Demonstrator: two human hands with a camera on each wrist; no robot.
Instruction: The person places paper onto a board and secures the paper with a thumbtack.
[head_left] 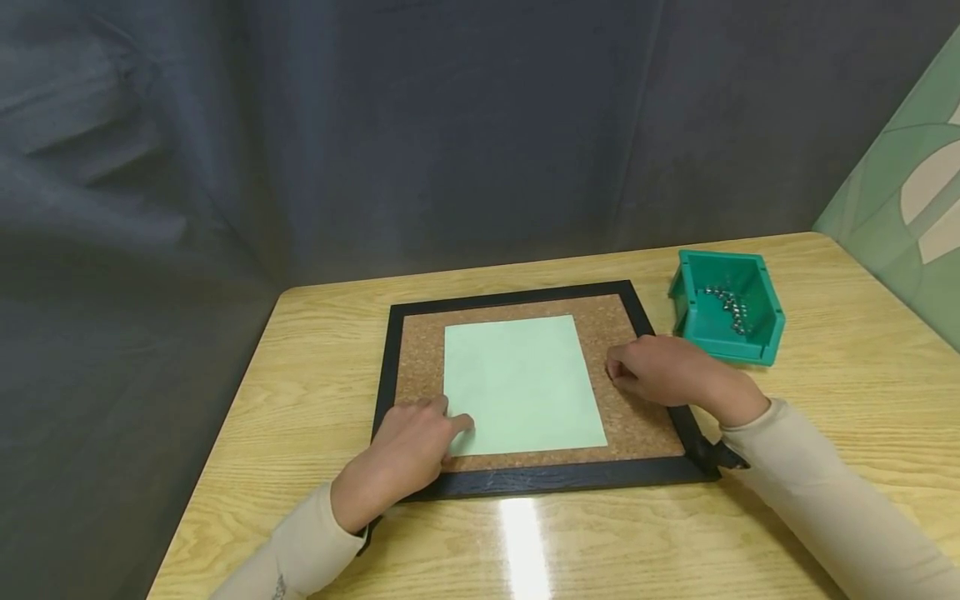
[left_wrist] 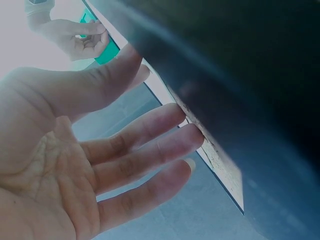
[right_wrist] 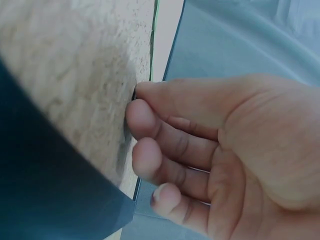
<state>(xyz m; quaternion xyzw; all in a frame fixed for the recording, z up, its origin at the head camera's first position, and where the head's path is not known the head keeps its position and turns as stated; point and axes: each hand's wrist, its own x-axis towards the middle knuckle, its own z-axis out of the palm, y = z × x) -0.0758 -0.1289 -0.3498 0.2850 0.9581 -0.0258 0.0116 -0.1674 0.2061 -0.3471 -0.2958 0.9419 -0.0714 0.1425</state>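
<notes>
A light green sheet of paper (head_left: 521, 383) lies on a cork board (head_left: 423, 358) with a black frame. My left hand (head_left: 415, 437) rests at the sheet's lower left corner, thumb and index finger spread over the paper. In the left wrist view, that hand's other fingers (left_wrist: 150, 155) extend loosely towards the board's surface. To the right of the sheet, my right hand (head_left: 660, 367) is over the cork with curled fingers. Between its thumb and index fingertip shows a sliver of a small dark pin (right_wrist: 134, 93), mostly hidden.
A green plastic bin (head_left: 697, 333) holding several small shiny metal pieces (head_left: 731, 308) stands on the wooden table (head_left: 322, 350), just beyond the board's right edge. Dark curtains (head_left: 465, 142) hang behind and at the left; a green patterned panel (head_left: 907, 192) is at the right.
</notes>
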